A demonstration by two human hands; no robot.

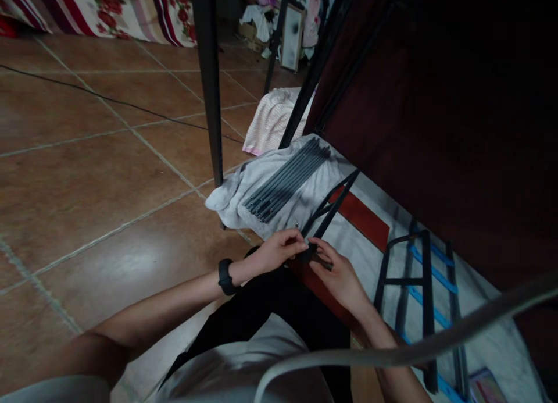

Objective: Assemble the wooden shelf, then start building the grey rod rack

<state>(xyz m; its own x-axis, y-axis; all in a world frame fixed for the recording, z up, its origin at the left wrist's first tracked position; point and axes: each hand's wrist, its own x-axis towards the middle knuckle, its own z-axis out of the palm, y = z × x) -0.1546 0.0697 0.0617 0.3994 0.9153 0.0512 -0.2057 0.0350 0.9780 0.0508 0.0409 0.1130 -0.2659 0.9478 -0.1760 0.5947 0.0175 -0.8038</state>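
A black frame (pixel 336 208) of slim bars, with a crosspiece between them, slants up and away from the person's lap, its near end between the two hands. The right hand (pixel 340 277) is partly curled, thumb and fingers closed around that dark end. The left hand (pixel 281 250) brings its bent fingers and thumb close together against the same end, nearly meeting the right fingertips — whether it pinches the frame or some small part, I cannot tell. A small shiny piece (pixel 296 222), perhaps a screw, shows just beyond the left knuckles. One red board (pixel 366 220) lies beside the frame, while farther out a bundle of grey rods (pixel 285 182) rests on a pale cloth (pixel 235 191). To the right — near the forearm — stands another black frame (pixel 428 310) beside blue straps (pixel 440 278).
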